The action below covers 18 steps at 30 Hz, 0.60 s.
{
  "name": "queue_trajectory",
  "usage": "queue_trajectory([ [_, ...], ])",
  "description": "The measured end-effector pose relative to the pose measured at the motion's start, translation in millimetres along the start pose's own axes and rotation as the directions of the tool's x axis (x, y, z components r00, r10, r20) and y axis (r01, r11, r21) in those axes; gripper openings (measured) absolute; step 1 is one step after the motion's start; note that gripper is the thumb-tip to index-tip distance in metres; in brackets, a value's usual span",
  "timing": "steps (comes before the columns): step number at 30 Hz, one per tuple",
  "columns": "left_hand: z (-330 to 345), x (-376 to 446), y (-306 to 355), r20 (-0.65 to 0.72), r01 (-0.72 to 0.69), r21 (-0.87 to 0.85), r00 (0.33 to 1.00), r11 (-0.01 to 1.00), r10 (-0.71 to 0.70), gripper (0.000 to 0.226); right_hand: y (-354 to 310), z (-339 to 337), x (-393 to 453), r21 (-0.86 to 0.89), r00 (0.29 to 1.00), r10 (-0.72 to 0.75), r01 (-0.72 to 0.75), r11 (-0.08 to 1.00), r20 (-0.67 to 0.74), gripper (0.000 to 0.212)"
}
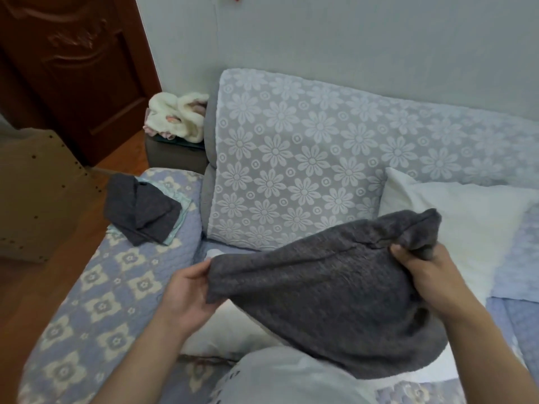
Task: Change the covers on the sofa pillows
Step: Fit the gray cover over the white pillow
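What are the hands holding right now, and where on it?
Both hold the dark grey knitted pillow cover: left hand pinches its left edge, right hand grips bunched fabric at its upper right corner.

Dark grey knit cover [326,290] — white pillow [466,211], blue floral sofa [291,158]

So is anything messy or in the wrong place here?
A bit. A crumpled dark grey cloth lies bunched on the sofa arm, and a bare white pillow sits coverless by the backrest. Nothing looks torn or spilled.
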State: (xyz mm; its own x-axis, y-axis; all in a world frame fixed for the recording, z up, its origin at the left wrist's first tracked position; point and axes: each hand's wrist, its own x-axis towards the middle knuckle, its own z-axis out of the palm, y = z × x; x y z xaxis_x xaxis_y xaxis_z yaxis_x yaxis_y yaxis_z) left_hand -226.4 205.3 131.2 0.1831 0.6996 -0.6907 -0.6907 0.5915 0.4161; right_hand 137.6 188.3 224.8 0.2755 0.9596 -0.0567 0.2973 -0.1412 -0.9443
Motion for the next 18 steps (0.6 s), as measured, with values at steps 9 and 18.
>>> queue_trajectory([
  [9, 104.6, -63.6, 83.5, 0.096, -0.419, 0.318, 0.907, 0.85, 0.411, 0.028, -99.7, -1.5, 17.6, 0.524, 0.977, -0.151, 0.207, 0.826, -0.147, 0.023],
  [18, 155.5, -76.2, 31.7, 0.263, -0.311, -0.003, 0.917, 0.95, 0.301, 0.038, -35.7, 23.3, 70.0, -0.068, 0.96, -0.024, 0.005, 0.998, -0.279, 0.024],
])
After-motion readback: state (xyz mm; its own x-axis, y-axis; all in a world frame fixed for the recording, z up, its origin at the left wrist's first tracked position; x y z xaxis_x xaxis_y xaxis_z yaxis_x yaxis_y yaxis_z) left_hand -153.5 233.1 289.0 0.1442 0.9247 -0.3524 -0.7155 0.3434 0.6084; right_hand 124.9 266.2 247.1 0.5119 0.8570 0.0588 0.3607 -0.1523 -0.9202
